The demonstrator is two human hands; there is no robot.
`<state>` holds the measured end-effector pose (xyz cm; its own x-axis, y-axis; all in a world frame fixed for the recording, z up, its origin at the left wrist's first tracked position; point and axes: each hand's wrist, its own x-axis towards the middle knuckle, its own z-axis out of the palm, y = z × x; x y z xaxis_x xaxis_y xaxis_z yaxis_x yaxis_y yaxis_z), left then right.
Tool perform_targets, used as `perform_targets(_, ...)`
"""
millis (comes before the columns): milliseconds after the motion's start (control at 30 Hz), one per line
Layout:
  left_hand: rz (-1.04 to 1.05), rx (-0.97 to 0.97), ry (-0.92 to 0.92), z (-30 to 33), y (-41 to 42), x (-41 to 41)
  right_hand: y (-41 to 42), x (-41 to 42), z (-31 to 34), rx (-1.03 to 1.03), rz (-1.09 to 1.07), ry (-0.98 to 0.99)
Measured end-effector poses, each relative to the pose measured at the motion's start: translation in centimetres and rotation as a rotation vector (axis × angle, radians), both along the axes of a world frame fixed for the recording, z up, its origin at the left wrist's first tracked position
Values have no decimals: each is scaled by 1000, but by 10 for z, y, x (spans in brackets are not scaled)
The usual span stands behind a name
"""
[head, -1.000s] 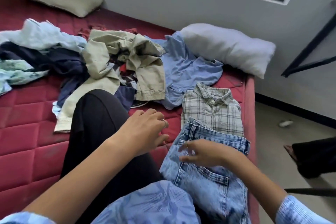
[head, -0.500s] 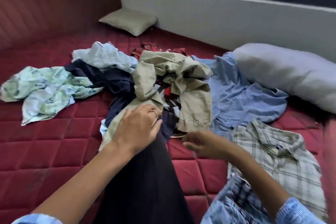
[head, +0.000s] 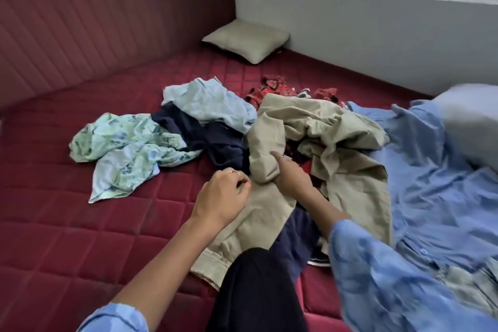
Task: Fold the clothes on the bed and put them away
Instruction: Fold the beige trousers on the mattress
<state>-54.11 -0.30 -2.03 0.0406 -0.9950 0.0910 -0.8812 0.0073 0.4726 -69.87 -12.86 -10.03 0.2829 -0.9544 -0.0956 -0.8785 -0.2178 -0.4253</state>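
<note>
Over the last second the view swings from the folded jeans and checked shirt toward the unsorted heap, and both hands travel with it to the khaki garment, which serves here as the landmark. The right hand now lies on its near fold, index finger extended against the cloth; whether the remaining fingers grasp the fabric cannot be told. The left hand hovers just left of it, fingers loosely curled, holding nothing. Left of the khaki garment lie 3 items: a navy garment, a pale blue shirt and a green printed shirt. To its right spreads a blue shirt; a red patterned cloth shows behind it. All rest on the bed. Judgement: 1 fold cycle is complete; selection of the next item begins, and at least 6 items remain.
</note>
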Motion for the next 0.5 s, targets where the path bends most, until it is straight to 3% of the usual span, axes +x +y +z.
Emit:
perform_targets(133, 8, -6, 42, -5, -4, 21, -33, 31, -17, -20, -39, 140)
perform_targets(233, 52, -28, 65, -10, 0, 43, -46, 32, -16, -102, -105, 101)
perform_targets(367, 186, -63, 183, -6, 7, 64, -46, 29, 13, -204, -210, -235)
perform_targets(433, 267, -70, 271, -5, 12, 74, -29, 38, 44, -330, -137, -468)
perform_targets(500, 410, -21, 546, -4, 14, 88, 3, 54, 76, -415, -7, -626)
